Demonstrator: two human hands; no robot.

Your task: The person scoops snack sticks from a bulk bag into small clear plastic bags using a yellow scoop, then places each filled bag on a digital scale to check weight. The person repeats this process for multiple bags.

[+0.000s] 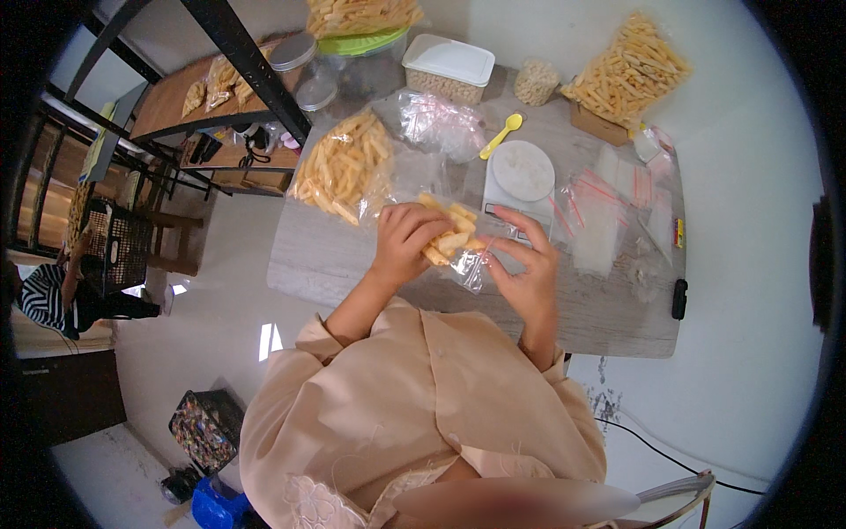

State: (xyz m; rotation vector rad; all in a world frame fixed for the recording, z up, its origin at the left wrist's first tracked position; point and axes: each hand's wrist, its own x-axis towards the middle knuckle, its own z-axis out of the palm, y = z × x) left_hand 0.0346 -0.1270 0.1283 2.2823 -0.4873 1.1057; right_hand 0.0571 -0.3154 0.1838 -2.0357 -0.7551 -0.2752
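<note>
Between my hands is a small clear zip bag [470, 264] with pale yellow snack sticks [453, 241] inside. My left hand [408, 239] is closed around the bag's left side, over the sticks. The fingers of my right hand [529, 261] pinch its right edge, near the pink zip line. A large clear bag of snack sticks [347, 165] lies on the table just beyond my left hand. Beyond my right hand stands a white kitchen scale [523, 170], its round plate bare. A yellow spoon [502, 135] lies beside the scale.
Empty zip bags [598, 218] with red strips lie right of the scale; crumpled clear bags [439, 122] lie behind. A lidded tub [448, 69], a small bag of pellets [536, 82] and a large snack bag [631, 73] line the back. Far left, a person [49, 297] is beside a black crate [122, 244].
</note>
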